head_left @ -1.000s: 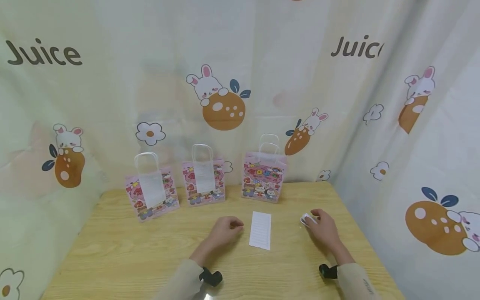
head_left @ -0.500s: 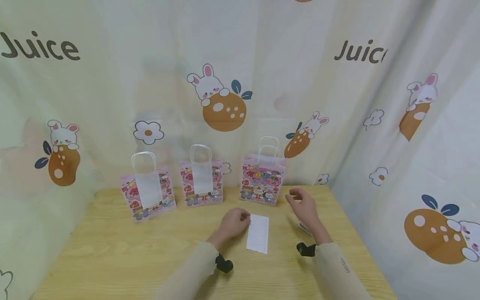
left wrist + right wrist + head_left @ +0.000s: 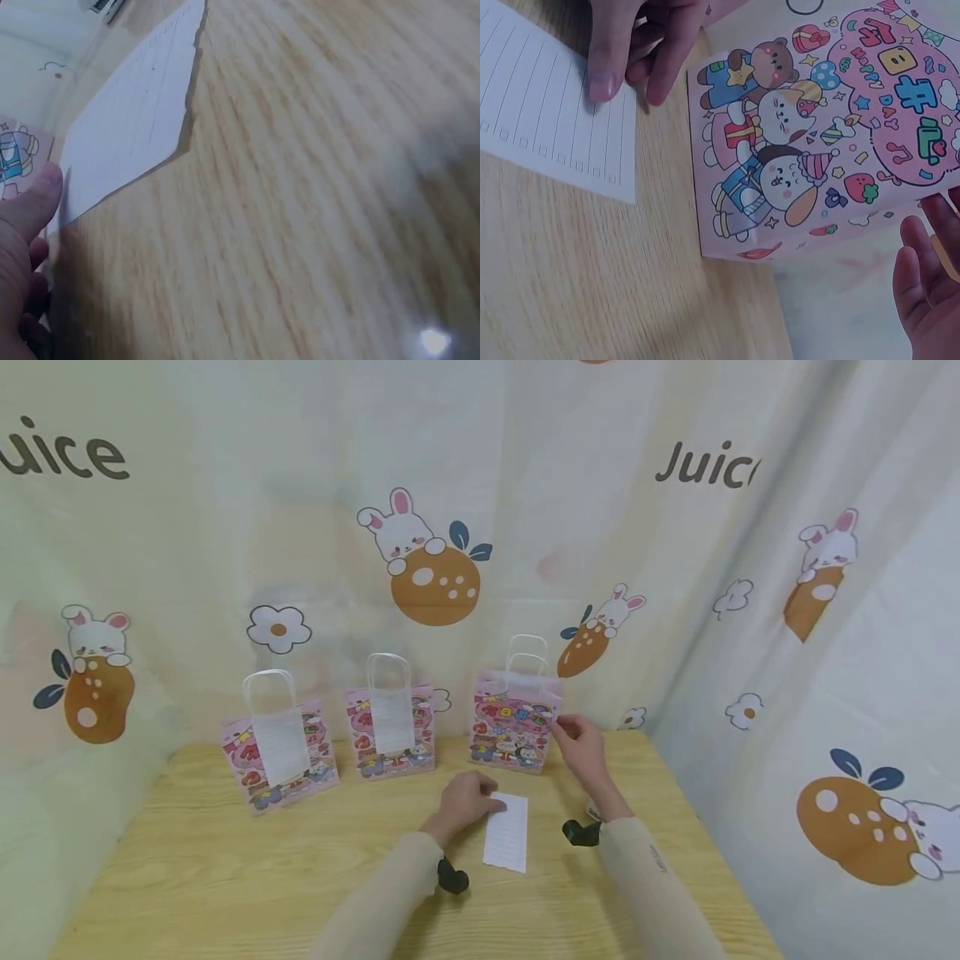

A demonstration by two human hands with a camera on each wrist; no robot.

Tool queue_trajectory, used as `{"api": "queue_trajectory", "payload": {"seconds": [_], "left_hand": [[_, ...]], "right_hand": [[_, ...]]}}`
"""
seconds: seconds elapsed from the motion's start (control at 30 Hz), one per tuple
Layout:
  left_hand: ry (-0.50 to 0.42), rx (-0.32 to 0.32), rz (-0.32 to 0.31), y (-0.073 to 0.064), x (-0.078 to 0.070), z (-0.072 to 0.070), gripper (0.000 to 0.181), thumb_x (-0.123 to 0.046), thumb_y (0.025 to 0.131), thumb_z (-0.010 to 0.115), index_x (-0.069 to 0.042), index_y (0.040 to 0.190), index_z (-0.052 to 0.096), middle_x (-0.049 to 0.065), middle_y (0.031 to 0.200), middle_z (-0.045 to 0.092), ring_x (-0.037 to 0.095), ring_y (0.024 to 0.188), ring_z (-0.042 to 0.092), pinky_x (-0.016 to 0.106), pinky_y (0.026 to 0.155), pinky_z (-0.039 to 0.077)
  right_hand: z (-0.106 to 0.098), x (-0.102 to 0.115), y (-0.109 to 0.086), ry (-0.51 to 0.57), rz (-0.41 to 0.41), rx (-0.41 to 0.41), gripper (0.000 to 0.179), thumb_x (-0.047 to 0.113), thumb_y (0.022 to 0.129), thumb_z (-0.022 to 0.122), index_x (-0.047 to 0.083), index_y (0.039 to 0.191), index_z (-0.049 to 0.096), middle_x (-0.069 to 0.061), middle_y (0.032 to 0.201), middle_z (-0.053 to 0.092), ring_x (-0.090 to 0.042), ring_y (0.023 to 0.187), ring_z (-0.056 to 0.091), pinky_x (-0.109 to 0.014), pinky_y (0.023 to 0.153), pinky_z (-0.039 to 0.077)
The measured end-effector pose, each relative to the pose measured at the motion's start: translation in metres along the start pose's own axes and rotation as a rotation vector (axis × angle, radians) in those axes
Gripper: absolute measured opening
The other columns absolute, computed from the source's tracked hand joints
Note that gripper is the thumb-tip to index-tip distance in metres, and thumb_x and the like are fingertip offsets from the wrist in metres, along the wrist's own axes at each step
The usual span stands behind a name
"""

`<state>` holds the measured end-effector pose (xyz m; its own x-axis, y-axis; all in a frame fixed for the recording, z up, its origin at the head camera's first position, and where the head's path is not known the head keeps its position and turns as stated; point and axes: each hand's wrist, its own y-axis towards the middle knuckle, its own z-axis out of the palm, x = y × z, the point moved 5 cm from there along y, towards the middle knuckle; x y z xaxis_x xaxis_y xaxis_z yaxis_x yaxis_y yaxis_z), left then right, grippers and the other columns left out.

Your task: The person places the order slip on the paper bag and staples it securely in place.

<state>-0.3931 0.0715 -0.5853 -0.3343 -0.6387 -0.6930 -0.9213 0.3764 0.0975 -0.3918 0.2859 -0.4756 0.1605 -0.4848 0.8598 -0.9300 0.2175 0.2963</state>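
A narrow lined white sheet of paper (image 3: 506, 839) lies on the table in front of me. My left hand (image 3: 467, 800) pinches its upper left corner, thumb on top, as the right wrist view shows with the thumb (image 3: 604, 86) over the ruled side. Behind the sheet stands the rightmost pink paper gift bag (image 3: 513, 727), printed with cartoon animals and fitted with white handles. My right hand (image 3: 585, 752) is at the bag's right edge, loosely bent fingers (image 3: 909, 277) against its side, some of them hidden behind it.
Two similar bags, left (image 3: 281, 760) and middle (image 3: 390, 735), stand further left, each with a white sheet on its front. A small white object (image 3: 593, 810) lies partly hidden beneath my right wrist. A printed curtain (image 3: 315, 527) hangs behind the wooden table (image 3: 247, 877).
My right hand has left the small white object and moved up and left to the bag's edge. My left hand has moved right and taken hold of the sheet's corner.
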Motion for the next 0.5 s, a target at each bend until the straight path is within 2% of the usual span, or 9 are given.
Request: {"api": "queue_trajectory", "payload": {"seconds": [0.2,0.4,0.5], "left_hand": [[0.003,-0.031,-0.009,0.0,0.002,-0.006,0.038,-0.041,0.075,0.083,-0.016,0.103,0.076,-0.007,0.092,0.066,0.012,0.086,0.06,0.033,0.076,0.05],[-0.004,-0.009,-0.012,-0.003,0.004,0.0,0.028,-0.039,0.076,0.083,-0.018,0.093,0.076,-0.011,0.087,0.063,0.01,0.082,0.058,0.032,0.077,0.049],[-0.02,0.0,0.007,-0.004,0.002,0.0,0.022,-0.034,0.077,0.083,-0.017,0.088,0.075,-0.01,0.084,0.062,0.01,0.081,0.057,0.033,0.078,0.049]], "right_hand": [[0.009,0.006,0.005,0.02,-0.016,0.009,0.031,0.027,0.095,0.065,0.0,0.109,0.065,-0.016,0.104,0.066,-0.028,0.093,0.061,-0.038,0.08,0.051],[0.012,0.0,0.006,0.041,-0.012,0.006,0.027,0.027,0.097,0.062,0.001,0.106,0.065,-0.014,0.099,0.067,-0.025,0.09,0.061,-0.034,0.078,0.05],[0.012,-0.001,0.006,0.064,-0.027,-0.008,0.026,0.024,0.097,0.062,0.0,0.104,0.066,-0.015,0.099,0.067,-0.025,0.088,0.061,-0.032,0.076,0.051]]}}
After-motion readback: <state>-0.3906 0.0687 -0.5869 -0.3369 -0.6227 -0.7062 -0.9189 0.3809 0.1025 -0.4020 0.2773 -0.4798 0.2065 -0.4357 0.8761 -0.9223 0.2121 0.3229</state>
